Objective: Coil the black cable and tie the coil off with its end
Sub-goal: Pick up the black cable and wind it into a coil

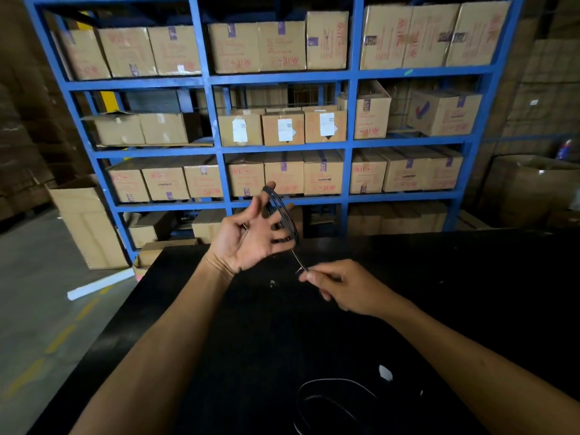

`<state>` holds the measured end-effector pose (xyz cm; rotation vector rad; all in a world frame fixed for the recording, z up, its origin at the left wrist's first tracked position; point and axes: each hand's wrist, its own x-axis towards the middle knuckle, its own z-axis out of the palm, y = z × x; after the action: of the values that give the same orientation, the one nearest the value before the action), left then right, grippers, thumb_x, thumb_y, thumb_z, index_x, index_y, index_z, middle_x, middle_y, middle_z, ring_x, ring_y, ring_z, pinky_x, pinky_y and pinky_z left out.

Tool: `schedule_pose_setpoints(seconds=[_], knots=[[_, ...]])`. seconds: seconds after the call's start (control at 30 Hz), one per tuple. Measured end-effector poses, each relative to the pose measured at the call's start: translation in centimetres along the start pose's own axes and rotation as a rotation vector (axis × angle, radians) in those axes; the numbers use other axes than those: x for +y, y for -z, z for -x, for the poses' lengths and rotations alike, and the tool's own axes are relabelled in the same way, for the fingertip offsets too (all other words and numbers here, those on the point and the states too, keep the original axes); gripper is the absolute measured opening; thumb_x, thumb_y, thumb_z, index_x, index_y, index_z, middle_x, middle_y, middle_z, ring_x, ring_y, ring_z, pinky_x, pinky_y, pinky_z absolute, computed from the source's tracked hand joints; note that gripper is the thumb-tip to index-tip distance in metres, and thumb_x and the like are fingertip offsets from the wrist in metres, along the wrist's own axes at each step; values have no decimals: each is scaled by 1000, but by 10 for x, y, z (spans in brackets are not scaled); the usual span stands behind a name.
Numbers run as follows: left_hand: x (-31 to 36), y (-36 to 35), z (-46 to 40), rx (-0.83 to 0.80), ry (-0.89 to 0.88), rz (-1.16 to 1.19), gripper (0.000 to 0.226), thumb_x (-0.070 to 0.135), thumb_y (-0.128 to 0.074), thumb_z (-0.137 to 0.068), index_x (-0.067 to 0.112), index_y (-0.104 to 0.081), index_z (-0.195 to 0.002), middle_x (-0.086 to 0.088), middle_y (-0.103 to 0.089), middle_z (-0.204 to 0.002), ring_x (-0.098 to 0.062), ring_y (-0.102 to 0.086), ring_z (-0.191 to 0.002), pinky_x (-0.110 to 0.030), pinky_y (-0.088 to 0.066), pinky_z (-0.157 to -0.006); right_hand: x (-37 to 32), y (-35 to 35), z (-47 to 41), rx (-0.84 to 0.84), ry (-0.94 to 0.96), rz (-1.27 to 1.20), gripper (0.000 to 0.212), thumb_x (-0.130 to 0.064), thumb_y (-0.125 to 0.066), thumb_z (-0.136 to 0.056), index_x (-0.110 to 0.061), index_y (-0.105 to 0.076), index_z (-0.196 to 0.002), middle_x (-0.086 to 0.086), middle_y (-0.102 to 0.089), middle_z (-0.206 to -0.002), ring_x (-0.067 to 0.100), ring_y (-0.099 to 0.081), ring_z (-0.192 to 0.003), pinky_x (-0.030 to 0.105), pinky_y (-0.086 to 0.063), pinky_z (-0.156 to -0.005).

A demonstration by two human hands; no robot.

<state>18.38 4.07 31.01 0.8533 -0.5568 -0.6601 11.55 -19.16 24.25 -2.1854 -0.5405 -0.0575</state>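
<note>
A coil of thin black cable hangs in several loops over the spread fingers of my left hand, raised above the far edge of the black table. A single strand runs down from the coil to my right hand, which pinches it between thumb and fingertips just above the table. More loose black cable lies in curves on the table near me, hard to see against the dark surface.
A blue shelving rack full of cardboard boxes stands right behind the table. Open boxes and a white tube lie on the concrete floor to the left. Small white scraps dot the tabletop.
</note>
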Motion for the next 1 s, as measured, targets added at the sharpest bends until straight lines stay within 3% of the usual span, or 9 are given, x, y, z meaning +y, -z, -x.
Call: schedule_pose_setpoints(seconds=[0.1,0.17,0.3,0.43,0.5,0.67,0.77,0.87,1.0], knots=[[-10,17,6,108,51,-82,46,38,-35,-102,47,-37,-147,-7,-53,-145,-42,-54,-125,-60,-38,-100,-12,13,7,-27,-20,47,15,-38,-60,-98,-33,-74,-98,-14,-67,-67,0,-58,-46,11,-42,-43],[-19,25,11,157,129,-157,37,39,-36,-104,48,-55,-134,0,-66,-131,-31,-66,-113,-53,-50,-93,-23,30,5,-45,-42,108,9,-34,-67,-94,-31,-75,-91,-23,-69,-67,-5,-61,-49,9,-43,-43],[-34,23,17,203,348,-362,29,43,-59,-92,37,-72,-117,3,-69,-126,-24,-64,-115,-42,-52,-92,-60,73,-14,-79,-17,363,8,-29,-71,-89,-36,-72,-86,-21,-72,-79,-14,-64,-77,14,-52,-67],[-48,-1,17,72,551,-454,47,43,-70,-79,28,-64,-123,-1,-57,-134,-25,-53,-123,-35,-48,-94,-89,110,-35,-29,92,387,11,-30,-76,-86,-37,-75,-95,-25,-72,-86,-11,-65,-86,15,-48,-75],[-54,-14,17,-25,573,-421,47,39,-61,-87,30,-58,-132,-4,-53,-142,-26,-52,-130,-35,-48,-97,-91,120,-45,19,114,392,16,-35,-78,-84,-38,-76,-100,-22,-70,-90,-6,-65,-89,24,-50,-80],[-40,-36,23,-202,422,-227,48,34,-44,-99,45,-41,-146,3,-44,-154,-29,-41,-140,-43,-45,-104,-56,108,-53,70,28,358,7,-32,-72,-89,-38,-74,-92,-16,-72,-95,5,-65,-98,38,-53,-89],[-19,-40,20,-269,279,-158,55,33,-44,-100,37,-30,-153,-11,-23,-163,-43,-22,-146,-59,-20,-117,-33,73,-44,101,-30,224,29,-23,-60,-97,-47,-70,-85,-16,-71,-87,1,-66,-82,30,-51,-76],[4,-41,11,-292,122,-88,60,31,-36,-100,43,-14,-155,-15,-11,-165,-50,-11,-145,-66,-6,-116,-20,36,-30,86,-49,79,20,-39,-55,-99,-46,-70,-88,-15,-68,-73,-1,-61,-61,26,-48,-62],[26,-27,0,-123,-21,-112,59,36,-37,-99,41,-19,-155,-15,-16,-163,-48,-33,-134,-66,-19,-112,-15,3,-9,37,-44,36,26,-55,-44,-99,-45,-69,-100,-15,-66,-70,-5,-57,-55,14,-42,-52]])
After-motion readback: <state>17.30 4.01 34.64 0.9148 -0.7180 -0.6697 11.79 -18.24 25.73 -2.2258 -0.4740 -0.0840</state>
